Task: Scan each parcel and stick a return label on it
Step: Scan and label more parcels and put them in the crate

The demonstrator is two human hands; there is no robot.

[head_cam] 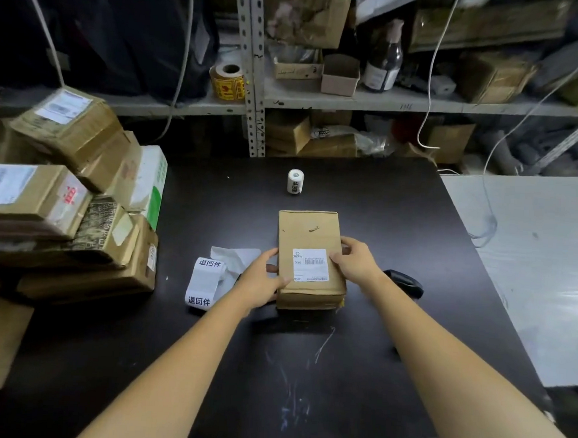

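Dark table (pixel 383 207): we grip the box (pixel 308 237) by both sides, left hand (pixel 260 281) on left edge, right hand (pixel 357 262) on right. Labels (pixel 205 281) just left.

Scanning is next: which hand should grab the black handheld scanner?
Probably right: the right hand is beside the black scanner; the left hand is across the brown cardboard parcel.

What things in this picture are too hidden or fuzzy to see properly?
All in the head view:
1. The black device, maybe the scanner: mostly hidden behind the right hand and wrist.
2. The shipping label on the parcel: print too small to read.
3. The bottle on the shelf: blurred.
4. The stacked parcels: cut off by the left edge.
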